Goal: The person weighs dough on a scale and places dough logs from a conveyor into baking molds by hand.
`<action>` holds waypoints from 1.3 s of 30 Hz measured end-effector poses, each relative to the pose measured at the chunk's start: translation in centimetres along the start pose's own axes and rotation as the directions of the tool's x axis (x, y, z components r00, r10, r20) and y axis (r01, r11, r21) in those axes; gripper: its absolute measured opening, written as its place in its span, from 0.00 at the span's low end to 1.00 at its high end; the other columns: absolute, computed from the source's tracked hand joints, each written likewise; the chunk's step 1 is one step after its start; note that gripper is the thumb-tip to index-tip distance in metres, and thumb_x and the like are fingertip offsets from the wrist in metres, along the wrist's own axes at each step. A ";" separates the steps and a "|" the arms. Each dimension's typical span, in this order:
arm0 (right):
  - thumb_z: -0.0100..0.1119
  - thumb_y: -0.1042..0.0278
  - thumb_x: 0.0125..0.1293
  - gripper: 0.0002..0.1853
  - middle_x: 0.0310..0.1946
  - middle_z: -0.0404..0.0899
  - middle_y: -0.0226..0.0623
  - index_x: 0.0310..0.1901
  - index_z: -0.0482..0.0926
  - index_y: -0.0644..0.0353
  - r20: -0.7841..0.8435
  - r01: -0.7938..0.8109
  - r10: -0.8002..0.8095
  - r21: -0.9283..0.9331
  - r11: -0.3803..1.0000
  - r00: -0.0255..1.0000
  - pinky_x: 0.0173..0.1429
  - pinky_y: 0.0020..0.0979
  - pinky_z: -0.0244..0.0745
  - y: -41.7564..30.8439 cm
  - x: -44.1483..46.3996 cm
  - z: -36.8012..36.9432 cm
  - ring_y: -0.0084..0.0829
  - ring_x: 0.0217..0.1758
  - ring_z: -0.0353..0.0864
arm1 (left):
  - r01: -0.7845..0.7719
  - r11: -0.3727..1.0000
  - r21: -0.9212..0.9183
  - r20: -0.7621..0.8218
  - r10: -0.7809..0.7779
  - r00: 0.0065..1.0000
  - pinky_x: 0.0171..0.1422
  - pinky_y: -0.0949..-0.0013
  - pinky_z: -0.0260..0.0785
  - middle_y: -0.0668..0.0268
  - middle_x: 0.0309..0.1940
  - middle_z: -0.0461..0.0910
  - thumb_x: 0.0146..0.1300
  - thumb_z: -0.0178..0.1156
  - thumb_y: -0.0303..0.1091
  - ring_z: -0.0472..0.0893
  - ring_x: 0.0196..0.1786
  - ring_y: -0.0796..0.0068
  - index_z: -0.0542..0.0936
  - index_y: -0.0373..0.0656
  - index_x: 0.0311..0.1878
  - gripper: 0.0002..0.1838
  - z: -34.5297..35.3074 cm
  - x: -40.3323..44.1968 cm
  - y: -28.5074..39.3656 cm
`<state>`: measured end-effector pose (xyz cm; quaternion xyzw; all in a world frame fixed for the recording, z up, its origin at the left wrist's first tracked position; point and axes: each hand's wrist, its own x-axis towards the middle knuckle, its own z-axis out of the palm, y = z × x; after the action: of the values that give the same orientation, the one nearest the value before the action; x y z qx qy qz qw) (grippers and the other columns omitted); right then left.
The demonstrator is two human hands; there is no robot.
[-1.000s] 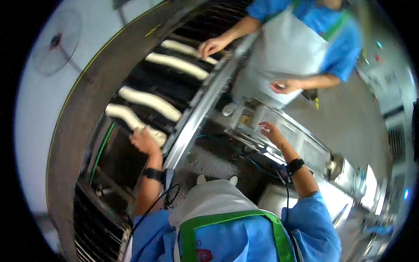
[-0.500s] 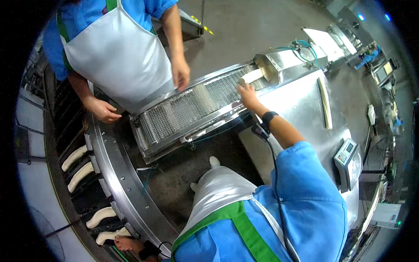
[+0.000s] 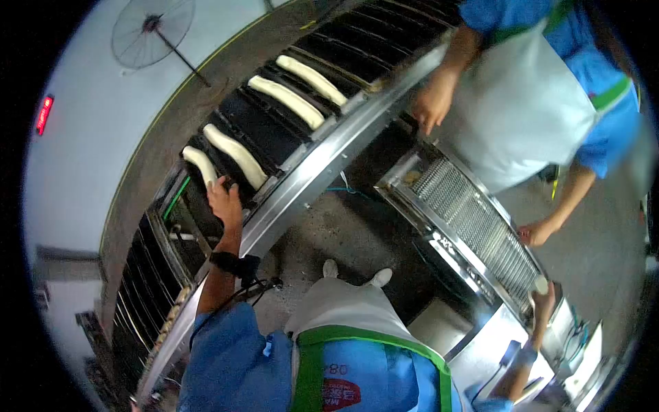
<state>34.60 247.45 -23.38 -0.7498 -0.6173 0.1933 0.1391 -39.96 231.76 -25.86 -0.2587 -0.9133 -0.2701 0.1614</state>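
My left hand [image 3: 225, 204] is closed around the near end of a pale dough strip [image 3: 199, 163] that lies in a dark slot of the curved conveyor. Three more dough strips lie in the slots beyond, the closest being a longer dough strip [image 3: 235, 156]. Far off to the right, my right hand [image 3: 543, 304] is at the end of the mesh belt [image 3: 473, 209], its fingers around a pale piece of dough [image 3: 541, 284]. Most of that piece is hidden by the hand and the viewing angle.
A co-worker in a white apron [image 3: 528, 103] stands across the mesh belt, one hand [image 3: 434, 103] near the conveyor's metal rim [image 3: 302, 180]. The other co-worker's hand [image 3: 539, 232] is beside the belt. A steel table [image 3: 504, 343] stands at lower right.
My view has turned left toward the curved conveyor. My left hand stays at the nearest dough strip. My right hand, with fingers extended by the dough before, is now closed on it.
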 end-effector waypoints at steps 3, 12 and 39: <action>0.54 0.74 0.49 0.29 0.42 0.68 0.38 0.54 0.56 0.68 -0.033 0.067 -0.059 0.558 0.827 0.998 0.43 0.24 0.66 -1.6 -1.5 -5.9 0.28 0.41 0.69 | -0.006 0.982 -0.188 0.032 0.013 0.999 0.55 0.56 0.51 0.53 0.54 0.57 0.49 0.52 0.40 0.57 0.55 0.52 0.68 0.50 0.46 0.19 -0.6 -1.3 0.4; 0.52 0.76 0.49 0.25 0.45 0.66 0.37 0.52 0.59 0.67 -0.225 0.394 -0.444 0.856 0.335 0.867 0.46 0.26 0.64 -29.2 -7.3 -9.0 0.27 0.43 0.68 | 0.125 0.926 -0.355 0.170 -0.067 0.983 0.59 0.56 0.42 0.57 0.58 0.50 0.49 0.51 0.38 0.51 0.58 0.55 0.64 0.49 0.49 0.22 -3.5 -2.3 0.1; 0.55 0.73 0.46 0.17 0.42 0.68 0.44 0.42 0.70 0.59 0.315 0.763 -0.796 0.251 0.596 0.518 0.51 0.34 0.59 -29.5 -4.1 14.9 0.40 0.48 0.65 | -0.164 0.961 -0.221 0.235 0.216 0.948 0.59 0.56 0.40 0.62 0.53 0.59 0.50 0.52 0.39 0.51 0.59 0.60 0.70 0.51 0.44 0.16 -9.3 -0.5 3.5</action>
<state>1.34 248.89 -22.93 -0.3313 -0.8932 0.2820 0.1135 -36.13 228.76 -17.20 -0.3934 -0.8655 -0.3074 0.0407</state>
